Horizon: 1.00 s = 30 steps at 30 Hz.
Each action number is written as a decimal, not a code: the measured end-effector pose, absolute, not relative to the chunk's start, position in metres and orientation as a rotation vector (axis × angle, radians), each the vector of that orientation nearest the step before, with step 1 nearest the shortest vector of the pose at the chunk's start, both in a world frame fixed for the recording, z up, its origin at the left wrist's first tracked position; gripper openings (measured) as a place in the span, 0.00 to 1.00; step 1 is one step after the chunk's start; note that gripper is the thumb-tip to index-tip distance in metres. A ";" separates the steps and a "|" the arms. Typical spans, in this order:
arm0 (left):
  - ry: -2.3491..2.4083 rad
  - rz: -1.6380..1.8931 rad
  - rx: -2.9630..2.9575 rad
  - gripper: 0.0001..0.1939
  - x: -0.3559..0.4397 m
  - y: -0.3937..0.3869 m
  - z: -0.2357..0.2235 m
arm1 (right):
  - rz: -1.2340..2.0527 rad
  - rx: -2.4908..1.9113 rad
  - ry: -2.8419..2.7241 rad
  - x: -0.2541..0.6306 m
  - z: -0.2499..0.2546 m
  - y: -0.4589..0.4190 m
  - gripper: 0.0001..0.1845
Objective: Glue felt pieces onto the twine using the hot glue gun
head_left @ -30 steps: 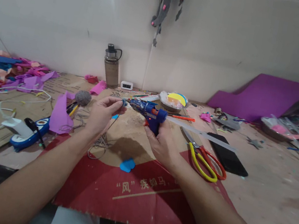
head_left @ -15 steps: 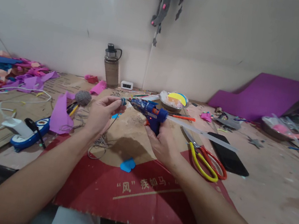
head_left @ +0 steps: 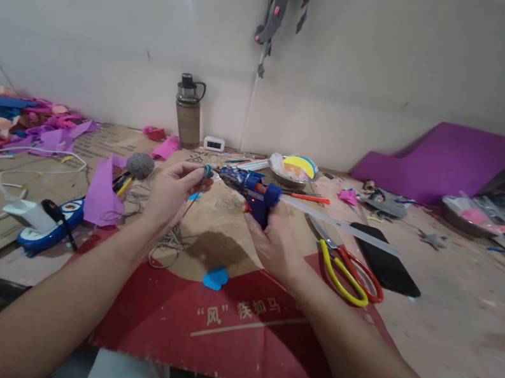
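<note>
My right hand is wrapped round the handle of a blue hot glue gun, a long clear glue stick sticking out of its back. The nozzle points left, close to my left hand. Between thumb and fingertips, that hand pinches a small blue-grey piece, too small to make out fully. From beneath the left hand a grey yarn strand runs down to a loose tangle of yarn. Blue heart-shaped cutouts lie on the red and brown cardboard below.
Scissors and a black phone lie to the right. On the left are a power strip, a grey yarn ball and felt scraps. A bottle, a small clock and a metal bowl stand behind.
The glue gun has shifted very slightly left with my right hand. My left hand keeps nearly the same place and pinch.
</note>
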<state>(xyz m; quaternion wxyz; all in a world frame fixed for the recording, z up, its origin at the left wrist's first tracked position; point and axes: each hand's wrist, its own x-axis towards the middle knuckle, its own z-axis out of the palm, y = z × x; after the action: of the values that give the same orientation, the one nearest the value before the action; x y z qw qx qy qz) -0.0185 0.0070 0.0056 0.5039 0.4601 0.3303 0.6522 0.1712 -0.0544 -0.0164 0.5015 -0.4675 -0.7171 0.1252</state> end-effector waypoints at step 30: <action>1.218 1.547 1.900 0.07 -0.017 -0.008 0.010 | 1.065 -1.018 -1.340 0.134 -0.001 -0.043 0.19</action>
<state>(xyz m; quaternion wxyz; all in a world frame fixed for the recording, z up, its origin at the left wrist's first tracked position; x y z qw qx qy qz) -0.0169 -0.0079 0.0103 0.2016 0.6801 0.4360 0.5538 0.1343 -0.0431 -0.0013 0.5440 -0.4291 -0.5645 0.4486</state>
